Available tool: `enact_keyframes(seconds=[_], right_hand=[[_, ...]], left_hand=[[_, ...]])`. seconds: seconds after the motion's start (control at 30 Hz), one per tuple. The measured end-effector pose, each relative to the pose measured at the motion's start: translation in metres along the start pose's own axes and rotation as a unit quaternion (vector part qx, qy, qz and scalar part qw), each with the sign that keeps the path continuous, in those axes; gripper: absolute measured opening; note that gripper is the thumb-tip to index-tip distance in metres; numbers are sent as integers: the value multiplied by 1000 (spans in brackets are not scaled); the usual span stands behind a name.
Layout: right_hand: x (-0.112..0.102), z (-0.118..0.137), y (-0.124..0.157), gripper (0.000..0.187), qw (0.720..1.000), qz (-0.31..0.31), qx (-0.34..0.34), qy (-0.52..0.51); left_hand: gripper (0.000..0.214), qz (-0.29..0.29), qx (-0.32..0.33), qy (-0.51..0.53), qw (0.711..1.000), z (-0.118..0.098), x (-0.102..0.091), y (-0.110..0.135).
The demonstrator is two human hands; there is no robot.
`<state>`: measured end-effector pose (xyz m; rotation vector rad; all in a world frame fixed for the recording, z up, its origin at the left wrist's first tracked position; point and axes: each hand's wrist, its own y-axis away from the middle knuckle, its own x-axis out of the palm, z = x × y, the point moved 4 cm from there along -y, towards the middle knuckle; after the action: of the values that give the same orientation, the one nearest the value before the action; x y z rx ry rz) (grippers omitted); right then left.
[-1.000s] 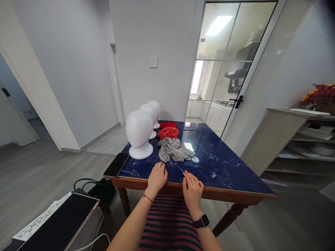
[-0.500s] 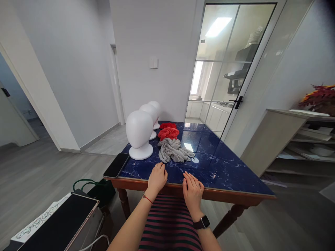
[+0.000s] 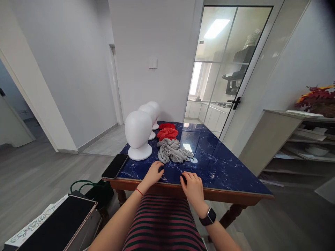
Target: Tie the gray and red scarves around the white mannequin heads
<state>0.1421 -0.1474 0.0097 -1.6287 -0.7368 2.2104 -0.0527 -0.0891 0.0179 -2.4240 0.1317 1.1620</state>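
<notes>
Both my hands sit at the near edge of a blue marble-patterned table. My left hand hovers just short of a crumpled grey scarf, fingers loosely curled and empty. My right hand is beside it, fingers slightly bent, holding nothing. Behind the grey scarf lie an orange-red scarf and a darker red one. A row of three white mannequin heads stands along the left side; the nearest mannequin head is left of the grey scarf.
A black phone lies at the table's near left corner. A dark tablet rests on papers at lower left, with a green-handled bag on the floor. A glass door stands behind; shelving with flowers is at right.
Both hands have lifted slightly off the table edge and their fingers have curled. The left hand edged toward the grey scarf. The view tilted a little.
</notes>
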Motion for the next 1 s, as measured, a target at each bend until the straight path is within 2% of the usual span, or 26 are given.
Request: enact_keyframes(seconds=[0.13, 0.2, 0.27, 0.37, 0.47, 0.53, 0.63, 0.77, 0.87, 1.0], right_hand=[[5, -11, -56, 23, 996, 91, -9, -8], [16, -12, -89, 28, 996, 79, -30, -39], [31, -9, -118, 42, 995, 44, -49, -73], [60, -3, -143, 69, 993, 36, -18, -111], [82, 5, -146, 84, 991, 66, 22, -116], [89, 11, -141, 83, 991, 97, 15, -97], [91, 16, -132, 63, 989, 138, -20, -52], [87, 10, -129, 33, 992, 121, 5, -39], [84, 3, -132, 26, 993, 103, 29, -51], [81, -12, -136, 27, 993, 83, 23, -80]], left_hand=[[25, 2, -14, 4, 1000, 14, -10, -26], [26, -19, -15, -23, 999, 17, -12, -38], [27, -38, -17, -42, 998, 19, -11, -47], [26, -50, -22, -73, 996, 21, -10, -55], [25, -51, -35, -98, 993, 25, -11, -56], [24, -50, -44, -109, 992, 27, -12, -56], [24, -51, -54, -116, 991, 27, -13, -54], [24, -78, -75, -115, 987, 28, -19, -50], [26, -121, -115, -122, 978, 32, -25, -47], [28, -181, -181, -139, 957, 39, -33, -41]])
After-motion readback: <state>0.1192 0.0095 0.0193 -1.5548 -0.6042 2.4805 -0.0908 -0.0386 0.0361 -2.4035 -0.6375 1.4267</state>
